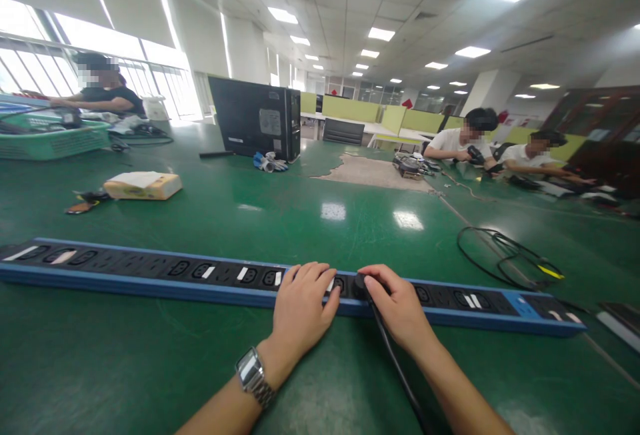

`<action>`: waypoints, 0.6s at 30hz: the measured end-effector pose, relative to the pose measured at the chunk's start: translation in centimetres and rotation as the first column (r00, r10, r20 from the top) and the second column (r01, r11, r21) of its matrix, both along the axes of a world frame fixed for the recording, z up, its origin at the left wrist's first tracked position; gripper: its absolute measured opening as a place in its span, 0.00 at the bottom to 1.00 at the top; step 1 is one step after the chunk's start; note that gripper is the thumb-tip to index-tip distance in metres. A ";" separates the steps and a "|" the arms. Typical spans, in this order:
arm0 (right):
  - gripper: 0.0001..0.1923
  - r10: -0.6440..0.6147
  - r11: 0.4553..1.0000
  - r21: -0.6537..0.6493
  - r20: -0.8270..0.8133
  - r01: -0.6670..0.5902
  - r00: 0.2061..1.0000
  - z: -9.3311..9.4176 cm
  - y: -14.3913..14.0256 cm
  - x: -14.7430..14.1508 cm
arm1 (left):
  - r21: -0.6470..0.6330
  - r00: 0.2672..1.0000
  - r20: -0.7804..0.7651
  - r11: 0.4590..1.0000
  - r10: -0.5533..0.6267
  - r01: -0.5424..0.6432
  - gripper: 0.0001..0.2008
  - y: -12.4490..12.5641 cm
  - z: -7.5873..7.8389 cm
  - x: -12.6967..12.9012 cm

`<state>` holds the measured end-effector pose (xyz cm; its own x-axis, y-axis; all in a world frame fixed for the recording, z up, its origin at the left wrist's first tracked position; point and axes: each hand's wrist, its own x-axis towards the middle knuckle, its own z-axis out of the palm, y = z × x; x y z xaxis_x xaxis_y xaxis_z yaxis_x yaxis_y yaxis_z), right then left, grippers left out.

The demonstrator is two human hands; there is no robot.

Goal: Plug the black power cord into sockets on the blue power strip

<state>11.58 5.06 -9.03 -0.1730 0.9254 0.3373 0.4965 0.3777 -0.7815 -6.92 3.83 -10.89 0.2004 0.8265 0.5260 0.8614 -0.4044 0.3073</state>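
Note:
A long blue power strip [165, 285] with black sockets lies across the green table. Some sockets carry small white stickers. Over its middle, my left hand [304, 308] grips the strip, with fingers across the top and thumb towards the near side. A metal watch is on that wrist. Just right of it, my right hand [397, 308] pinches a black plug [359, 285] at one of the sockets. How deep the plug sits is hidden by my fingers. Its black cable [395, 361] runs down towards me between my forearms.
Beyond the strip are a tissue pack [144, 185], a black computer case [253, 118], gloves [271, 162] and a coiled black cable [500, 258]. A green basket [55, 140] stands at far left. One person sits at left, two at right with their own items.

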 end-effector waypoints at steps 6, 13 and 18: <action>0.13 -0.133 0.991 0.010 0.110 0.133 0.985 1.0 -0.7 -1.5 | 0.014 1.000 -0.019 1.000 0.007 -0.006 0.13 0.0 0.2 -0.2; 0.13 -0.221 0.968 -0.070 0.204 0.240 0.954 1.6 -0.1 -2.2 | 0.045 1.000 -0.028 0.999 0.009 -0.008 0.13 0.1 -0.1 -0.3; 0.13 -0.253 0.957 -0.111 0.137 0.269 0.958 1.2 0.3 -2.5 | 0.035 1.000 -0.029 0.999 0.009 -0.008 0.13 0.1 0.0 -0.4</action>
<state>9.06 5.36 -7.80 0.0484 0.9775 0.2052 0.6578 0.1234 -0.7430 -7.31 3.92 -10.93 0.2088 0.8095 0.5488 0.8732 -0.4070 0.2681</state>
